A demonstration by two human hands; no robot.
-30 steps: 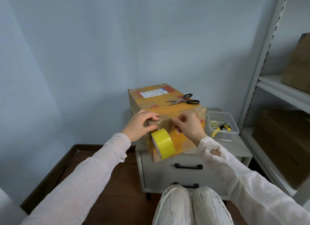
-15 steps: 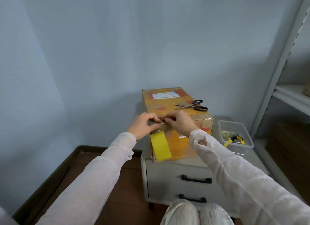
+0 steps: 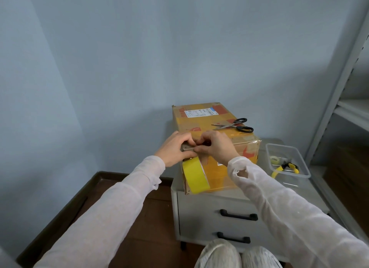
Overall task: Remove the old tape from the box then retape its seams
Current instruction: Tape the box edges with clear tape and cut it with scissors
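The box (image 3: pixel 201 118) sits on a 2-drawer cabinet (image 3: pixel 207 205). The left hand (image 3: pixel 173 148) and the right hand (image 3: pixel 218 146) meet at its near top edge, both pinching a tape strip (image 3: pixel 187 147). The yellow tape roll (image 3: pixel 194 174) sits against the front face. Scissors (image 3: pixel 234 125) lie on top.

Soft, diffuse light is filling the room, leaving the blue wall (image 3: pixel 139 47) bright above and shading into a broad grey shadow lower down, deepest just left of the cardboard box (image 3: pixel 201 119). A faint sheen is showing on its taped front corner (nothing blown out). The wide lens is tilting the shelf upright (image 3: pixel 337 91) inward, and the sleeves (image 3: pixel 99 217) are stretching and softening near the bottom edge.
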